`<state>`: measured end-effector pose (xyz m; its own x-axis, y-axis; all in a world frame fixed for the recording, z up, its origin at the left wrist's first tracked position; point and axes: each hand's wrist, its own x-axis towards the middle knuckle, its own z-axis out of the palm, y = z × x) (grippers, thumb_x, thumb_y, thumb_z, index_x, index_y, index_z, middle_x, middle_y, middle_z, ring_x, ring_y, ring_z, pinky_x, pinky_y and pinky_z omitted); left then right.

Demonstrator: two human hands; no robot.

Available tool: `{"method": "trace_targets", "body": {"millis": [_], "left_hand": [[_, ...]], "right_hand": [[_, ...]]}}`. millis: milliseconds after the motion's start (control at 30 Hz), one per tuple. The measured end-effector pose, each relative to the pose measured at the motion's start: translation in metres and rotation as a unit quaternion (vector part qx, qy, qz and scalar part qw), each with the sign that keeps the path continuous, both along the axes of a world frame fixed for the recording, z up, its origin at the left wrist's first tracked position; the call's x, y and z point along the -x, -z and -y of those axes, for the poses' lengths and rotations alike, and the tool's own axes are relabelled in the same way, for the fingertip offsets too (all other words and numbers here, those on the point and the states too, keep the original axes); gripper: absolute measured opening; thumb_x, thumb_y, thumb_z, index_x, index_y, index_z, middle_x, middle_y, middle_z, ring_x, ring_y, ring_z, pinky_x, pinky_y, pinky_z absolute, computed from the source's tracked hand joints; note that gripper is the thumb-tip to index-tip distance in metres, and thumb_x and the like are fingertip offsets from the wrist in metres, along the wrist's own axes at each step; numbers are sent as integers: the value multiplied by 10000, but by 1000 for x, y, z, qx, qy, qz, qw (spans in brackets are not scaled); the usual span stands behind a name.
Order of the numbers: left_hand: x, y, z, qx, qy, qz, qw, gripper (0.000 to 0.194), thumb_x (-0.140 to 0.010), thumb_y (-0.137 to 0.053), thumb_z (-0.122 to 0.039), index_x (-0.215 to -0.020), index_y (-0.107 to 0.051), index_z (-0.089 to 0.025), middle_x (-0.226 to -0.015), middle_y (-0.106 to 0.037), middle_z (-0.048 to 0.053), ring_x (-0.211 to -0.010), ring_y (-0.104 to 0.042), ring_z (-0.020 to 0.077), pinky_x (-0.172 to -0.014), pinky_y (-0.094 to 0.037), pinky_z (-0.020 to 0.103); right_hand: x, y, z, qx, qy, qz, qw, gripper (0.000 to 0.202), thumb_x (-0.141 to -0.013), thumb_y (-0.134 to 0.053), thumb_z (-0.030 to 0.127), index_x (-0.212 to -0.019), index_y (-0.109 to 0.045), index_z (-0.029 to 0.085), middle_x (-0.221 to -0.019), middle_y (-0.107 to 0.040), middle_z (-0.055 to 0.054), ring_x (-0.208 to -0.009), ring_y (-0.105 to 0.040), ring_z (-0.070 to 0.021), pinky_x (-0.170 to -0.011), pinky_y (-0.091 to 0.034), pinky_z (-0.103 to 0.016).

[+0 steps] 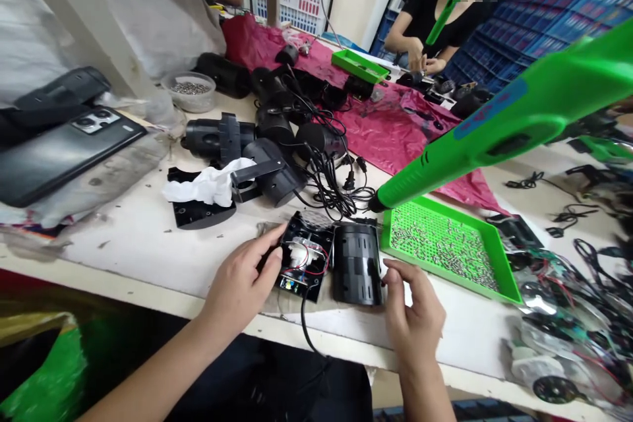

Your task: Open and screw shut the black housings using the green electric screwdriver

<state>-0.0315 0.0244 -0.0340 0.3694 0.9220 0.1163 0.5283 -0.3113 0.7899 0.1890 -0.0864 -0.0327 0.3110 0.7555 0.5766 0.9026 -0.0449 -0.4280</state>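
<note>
Fingers of your left hand (242, 283) pinch the left edge of the open black plastic half-shell (321, 235), thumb on the near part of that edge, forefinger farther along. Your right hand (418, 310) is at the right side of the closed black slotted cylinder (357, 267), thumb and forefinger tips close together. Can't tell if they touch it or have something small between them. Half-shell and cylinder sit side by side at the near edge of the white bench (198, 257), half-shell on the left, open side up.

Handling, my read: grip the half-shell by its outer wall only, off the white inner part (299, 254) and the thin red wires (324, 269). Those wires loop near the right side; tuck them inward so the rim can't nip them. Leave slack in the black cord (304, 323), which runs off the near edge; a snag could twist the shell. Steady the cylinder low, it could roll.

Containers: green perforated tray (509, 277) right of the cylinder, small silver screws (455, 247) spread loose in it. Clear round tub (195, 102), far left, also has small silver metal pieces (190, 88). Smaller green tray (353, 71) at the far side, contents unclear. Green electric screwdriver (475, 138) slants in from the right, tip near the big tray's far-left corner; mind your knuckles.
</note>
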Motion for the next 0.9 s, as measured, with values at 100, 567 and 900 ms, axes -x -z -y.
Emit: {"method": "trace_targets", "body": {"millis": [100, 567, 900], "left_hand": [[-1, -1, 0, 9, 1, 1, 1000, 421, -937, -440, -382, -1311, -565, -233, -1257, -663, 53, -1166, -610, 254, -974, -517, 440], [-1, -1, 3, -96, 159, -83, 979, 1141, -698, -504, -788, -1531, 26, -217, -1554, -258, 221, -1416, -269, 383, -1100, -294, 584], [-1, 0, 0, -88, 170, -70, 979, 1105, -727, -465, -771, -1527, 55, -214, -1557, -260, 207, -1418, -287, 345, -1105, -291, 529]], "right_hand": [[-1, 0, -1, -2, -7, -2, 1000, 121, -935, -470, 182, -960, -587, 204, -800, -668, -43, -697, -637, -170, -647, -480, -287], [37, -40, -32, 165, -131, 104, 972, 107, -913, -556, 231, -1007, -588, 189, -911, -618, -72, -809, -545, -230, -735, -413, -379], [53, -41, -52, 232, -101, 166, 953, 145, -908, -505, 193, -780, -568, 215, -733, -577, -23, -711, -533, -238, -653, -337, -356]]}}
